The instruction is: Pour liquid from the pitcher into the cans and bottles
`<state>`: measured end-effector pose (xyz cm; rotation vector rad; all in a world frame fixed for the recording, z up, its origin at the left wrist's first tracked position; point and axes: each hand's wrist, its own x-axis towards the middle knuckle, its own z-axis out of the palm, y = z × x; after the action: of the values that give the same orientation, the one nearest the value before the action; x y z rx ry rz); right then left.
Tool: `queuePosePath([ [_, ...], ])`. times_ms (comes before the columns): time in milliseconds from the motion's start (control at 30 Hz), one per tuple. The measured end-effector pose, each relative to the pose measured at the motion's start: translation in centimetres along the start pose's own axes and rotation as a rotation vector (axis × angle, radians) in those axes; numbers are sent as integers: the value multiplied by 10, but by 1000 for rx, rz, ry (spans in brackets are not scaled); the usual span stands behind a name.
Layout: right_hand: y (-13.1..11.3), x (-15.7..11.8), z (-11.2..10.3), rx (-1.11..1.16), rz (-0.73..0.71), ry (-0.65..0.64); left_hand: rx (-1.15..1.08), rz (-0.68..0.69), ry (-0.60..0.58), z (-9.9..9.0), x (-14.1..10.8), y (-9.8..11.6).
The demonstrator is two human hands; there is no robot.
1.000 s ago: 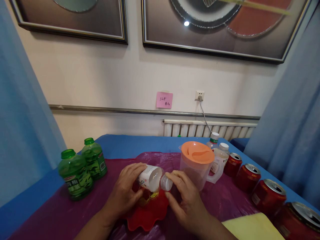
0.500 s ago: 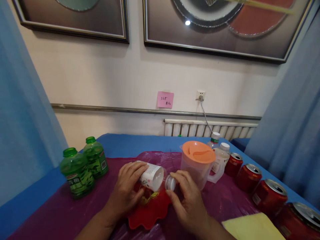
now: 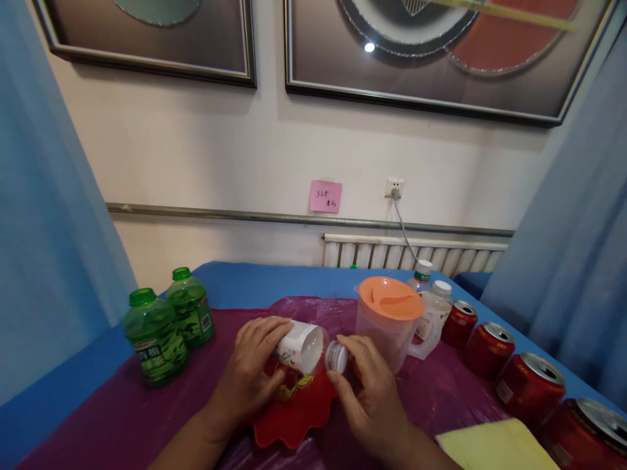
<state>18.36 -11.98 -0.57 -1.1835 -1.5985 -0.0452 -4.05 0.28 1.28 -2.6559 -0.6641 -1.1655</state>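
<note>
A clear bottle with a white label (image 3: 304, 346) lies on its side above a red scalloped tray (image 3: 289, 418), its neck pointing right. My left hand (image 3: 255, 365) is wrapped round the body of the bottle. At the neck end, my right hand (image 3: 369, 385) pinches the whitish cap (image 3: 336, 356) between thumb and fingers. Whether the cap is fully on the neck cannot be made out. Just behind my right hand stands a clear pitcher with an orange lid (image 3: 390, 299).
Two green bottles (image 3: 155, 339) stand at the left. Behind the pitcher are two white-capped bottles (image 3: 437, 303). Several red cans (image 3: 529, 385) line the right side, beside a yellow cloth (image 3: 494, 446). Purple plastic sheeting (image 3: 196, 405) covers part of the blue table (image 3: 240, 281).
The cap and the fingers of my right hand have shifted very slightly right, away from the bottle's label. The whole view has also moved slightly.
</note>
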Motion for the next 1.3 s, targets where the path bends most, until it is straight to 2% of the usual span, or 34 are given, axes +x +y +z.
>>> queuePosePath([
  [233, 0, -3, -1, -41, -64, 71, -17, -46, 5, 2, -3, -7],
  [433, -2, -2, -2, 7, -116, 126, -53, -210, 70, 5, -5, -9],
  [533, -7, 0, -2, 62, -93, 108, -142, -348, 69, 5, -5, -6],
  [633, -18, 4, -6, 122, 10, 27, -322, -523, 25, 3, -3, -3],
  [733, -28, 6, -16, 94, 133, -143, -490, -625, -20, 2, -1, 0],
  [900, -20, -17, -29, -27, 288, -532, -500, -621, -29, 6, -1, -4],
  [1000, -5, -38, -26, -164, 371, -683, -432, -576, -12, 8, 0, -6],
  [1167, 9, -60, -22, -360, 447, -731, -398, -549, -36, 4, 4, -2],
  [1300, 24, -82, -28, -293, 340, -639, -384, -538, -12, 2, 5, -1],
])
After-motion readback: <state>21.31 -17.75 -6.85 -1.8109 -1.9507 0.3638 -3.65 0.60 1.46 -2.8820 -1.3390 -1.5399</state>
